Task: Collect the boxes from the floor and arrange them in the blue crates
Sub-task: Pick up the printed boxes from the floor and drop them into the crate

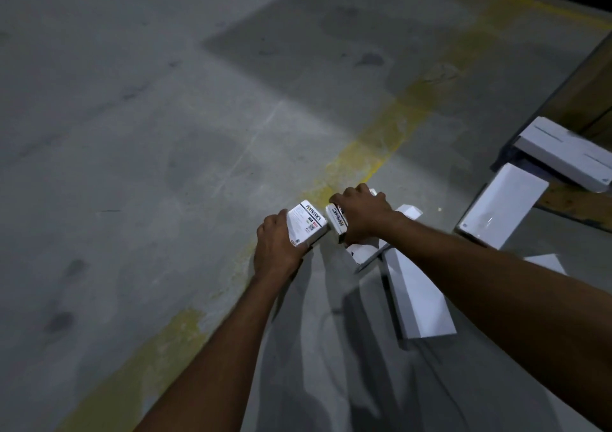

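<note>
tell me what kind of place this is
Probably a warehouse or loading bay: a bare concrete floor, a worn yellow painted line across it, and white boxes scattered on the ground.

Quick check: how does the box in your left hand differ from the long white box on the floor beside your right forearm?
The held box carries black printing and a label; the long box looks plain white. The held box is short and squat; the long box is stretched out. The left hand grips the held box, while the long box lies flat on the floor, no hand on it. Both are white cartons.
</note>
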Demonstrator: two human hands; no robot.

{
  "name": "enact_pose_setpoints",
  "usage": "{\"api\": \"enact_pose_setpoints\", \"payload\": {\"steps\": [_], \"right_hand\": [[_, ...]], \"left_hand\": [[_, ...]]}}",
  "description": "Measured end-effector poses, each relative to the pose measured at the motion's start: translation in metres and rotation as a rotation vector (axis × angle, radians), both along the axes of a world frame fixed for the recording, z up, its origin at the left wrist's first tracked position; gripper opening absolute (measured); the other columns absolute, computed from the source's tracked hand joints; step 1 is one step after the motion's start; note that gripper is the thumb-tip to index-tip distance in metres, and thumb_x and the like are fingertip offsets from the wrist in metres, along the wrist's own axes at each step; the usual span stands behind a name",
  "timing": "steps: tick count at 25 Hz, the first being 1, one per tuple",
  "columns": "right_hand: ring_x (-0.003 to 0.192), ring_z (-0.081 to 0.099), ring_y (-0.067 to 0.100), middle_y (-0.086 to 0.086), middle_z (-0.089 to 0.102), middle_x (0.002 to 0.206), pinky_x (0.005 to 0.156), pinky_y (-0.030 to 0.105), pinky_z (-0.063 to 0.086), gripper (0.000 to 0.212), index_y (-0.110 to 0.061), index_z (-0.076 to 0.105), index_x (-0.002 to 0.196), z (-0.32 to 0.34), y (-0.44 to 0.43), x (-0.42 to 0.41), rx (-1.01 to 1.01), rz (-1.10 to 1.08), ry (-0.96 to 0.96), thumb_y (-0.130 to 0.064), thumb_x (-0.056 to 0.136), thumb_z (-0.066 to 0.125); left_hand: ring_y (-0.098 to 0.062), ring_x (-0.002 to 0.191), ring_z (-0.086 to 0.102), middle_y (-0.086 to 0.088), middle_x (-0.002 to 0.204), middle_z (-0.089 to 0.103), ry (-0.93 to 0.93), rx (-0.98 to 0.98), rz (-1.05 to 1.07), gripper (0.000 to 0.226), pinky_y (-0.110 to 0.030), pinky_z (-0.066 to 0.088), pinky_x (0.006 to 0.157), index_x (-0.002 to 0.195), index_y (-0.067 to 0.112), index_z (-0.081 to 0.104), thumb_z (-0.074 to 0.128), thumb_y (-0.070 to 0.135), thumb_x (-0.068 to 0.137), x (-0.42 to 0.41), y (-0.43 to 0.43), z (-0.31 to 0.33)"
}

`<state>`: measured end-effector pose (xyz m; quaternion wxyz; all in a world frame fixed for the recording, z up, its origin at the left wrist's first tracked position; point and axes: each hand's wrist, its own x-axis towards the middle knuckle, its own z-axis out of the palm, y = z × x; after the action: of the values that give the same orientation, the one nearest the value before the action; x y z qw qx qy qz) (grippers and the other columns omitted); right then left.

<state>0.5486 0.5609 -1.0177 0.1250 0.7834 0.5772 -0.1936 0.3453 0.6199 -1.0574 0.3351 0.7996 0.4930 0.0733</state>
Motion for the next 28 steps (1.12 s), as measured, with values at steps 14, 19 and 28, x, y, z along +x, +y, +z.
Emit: {"api": "enact_pose_setpoints", "payload": {"steps": [14, 19, 28], "right_hand": [[0.096, 0.061, 0.008, -0.003, 0.066, 0.116, 0.068, 0.026, 0.042, 0.054, -0.023, 0.058, 0.131, 0.25, -0.039, 0.009, 0.351, -0.861, 0.929, -0.017, 0.081, 0.079], [0.096, 0.065, 0.01, -0.003, 0.072, 0.114, 0.066, 0.028, 0.039, 0.043, -0.023, 0.062, 0.124, 0.398, -0.079, 0.0, 0.359, -0.951, 0.979, -0.024, 0.084, 0.077], [0.096, 0.074, 0.017, -0.005, 0.077, 0.103, 0.084, 0.037, 0.06, 0.05, -0.023, 0.068, 0.117, 0.679, -0.158, -0.024, 0.565, -0.986, 0.989, -0.033, 0.071, 0.087]], "left_hand": [[-0.033, 0.117, 0.052, -0.011, 0.122, 0.058, -0.143, -0.008, 0.22, 0.053, -0.037, 0.044, 0.088, 0.122, 0.018, 0.055, 0.078, 0.03, 0.075, -0.034, -0.023, 0.21], [-0.025, 0.12, 0.05, -0.008, 0.124, 0.056, -0.225, -0.062, 0.232, 0.074, -0.032, 0.04, 0.085, 0.12, 0.021, 0.052, 0.058, 0.069, 0.065, -0.033, -0.051, 0.39], [-0.026, 0.118, 0.05, -0.007, 0.122, 0.057, -0.21, 0.114, 0.112, 0.06, -0.038, 0.049, 0.089, 0.121, 0.02, 0.054, 0.075, 0.049, 0.073, -0.045, -0.096, 0.67]]}}
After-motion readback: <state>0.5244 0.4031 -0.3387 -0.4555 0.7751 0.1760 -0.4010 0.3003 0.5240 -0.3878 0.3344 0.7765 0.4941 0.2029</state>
